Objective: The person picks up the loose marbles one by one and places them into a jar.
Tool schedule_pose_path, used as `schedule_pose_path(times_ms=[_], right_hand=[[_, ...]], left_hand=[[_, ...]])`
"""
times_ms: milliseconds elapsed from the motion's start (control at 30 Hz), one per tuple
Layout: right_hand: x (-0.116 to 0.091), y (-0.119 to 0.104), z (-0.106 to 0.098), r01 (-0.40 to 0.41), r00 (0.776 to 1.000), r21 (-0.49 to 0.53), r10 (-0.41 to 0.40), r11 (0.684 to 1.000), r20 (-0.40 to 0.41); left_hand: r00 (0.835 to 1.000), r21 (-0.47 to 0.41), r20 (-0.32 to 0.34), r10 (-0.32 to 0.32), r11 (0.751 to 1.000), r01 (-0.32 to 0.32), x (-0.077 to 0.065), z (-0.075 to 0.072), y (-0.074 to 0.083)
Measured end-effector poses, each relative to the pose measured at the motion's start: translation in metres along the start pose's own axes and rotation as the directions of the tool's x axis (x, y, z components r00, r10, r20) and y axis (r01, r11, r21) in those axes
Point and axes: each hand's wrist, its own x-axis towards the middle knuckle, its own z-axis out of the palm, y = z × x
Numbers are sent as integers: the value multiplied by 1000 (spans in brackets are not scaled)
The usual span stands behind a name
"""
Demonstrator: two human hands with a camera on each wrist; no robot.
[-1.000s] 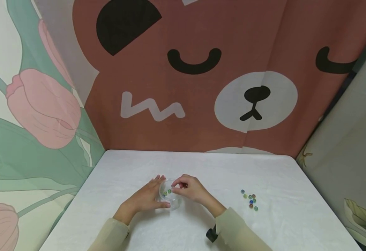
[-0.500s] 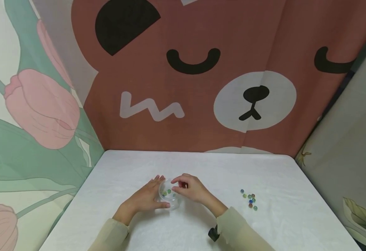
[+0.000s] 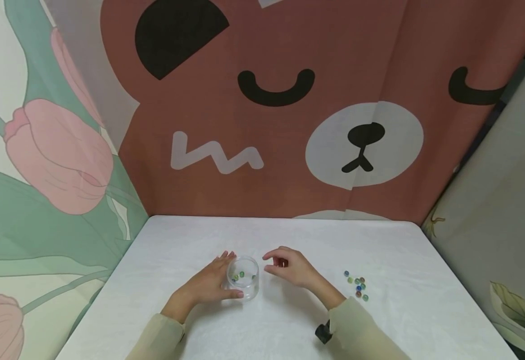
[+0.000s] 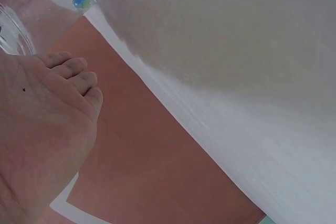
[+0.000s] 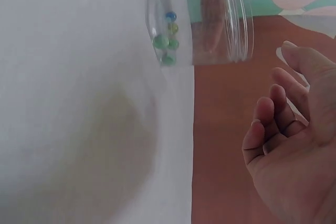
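A clear plastic jar [image 3: 251, 289] stands upright on the white tabletop with its mouth uncovered. My left hand [image 3: 209, 284] holds it from the left, thumb along the near side and fingers reaching round behind. Several glass marbles [image 5: 167, 42], green, yellow and blue, lie on the jar's bottom in the right wrist view. Just right of the rim hovers my right hand [image 3: 293, 267]; its thumb and index finger are spread apart with nothing between them. The left wrist view shows the left palm [image 4: 47, 108] beside the jar wall, with a blue-and-green marble [image 4: 81, 0] inside.
Several loose marbles [image 3: 358, 287] lie grouped on the white table [image 3: 307, 320] to the right of the right hand. A bear-print cloth [image 3: 208, 195] hangs behind the far edge, with patterned cloths at both sides. A small black device [image 3: 323, 332] sits at the right wrist.
The right hand's pinch over the jar has loosened, and the hand has moved right, away from the rim. A marble now shows at the jar's right inside. The left hand stays put.
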Motion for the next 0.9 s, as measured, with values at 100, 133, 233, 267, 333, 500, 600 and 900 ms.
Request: schedule_pose_path(times_ms=[100,133,233,267,333,500,600,900], right_hand=[[-4,2,-8,-32,1000,13,31,999,3],[-6,2,-11,-41,999,17,41,999,7],[-12,6,-19,-53,998,15,53,998,24],[-14,8,-22,-49,998,15,49,999,29],[-18,11,-28,-38,998,11,37,999,41],[-31,22,-46,-24,998,-8,25,1000,58],[-39,29,-57,-40,997,-11,40,999,60],[-66,48,-84,-155,987,-32,156,987,31]], left_hand=[[1000,-1,-4,4,1000,-4,0,0,0],[1000,2,-5,8,1000,-8,0,0,0],[1000,7,-10,18,1000,-18,0,0,0],[1000,10,-10,19,1000,-19,0,0,0],[1000,17,-9,21,1000,-21,1,0,-1],[1000,18,-5,19,1000,-19,1,1,-1],[1000,14,-4,18,1000,-18,1,1,0],[1000,20,-9,25,999,-25,0,-1,-1]])
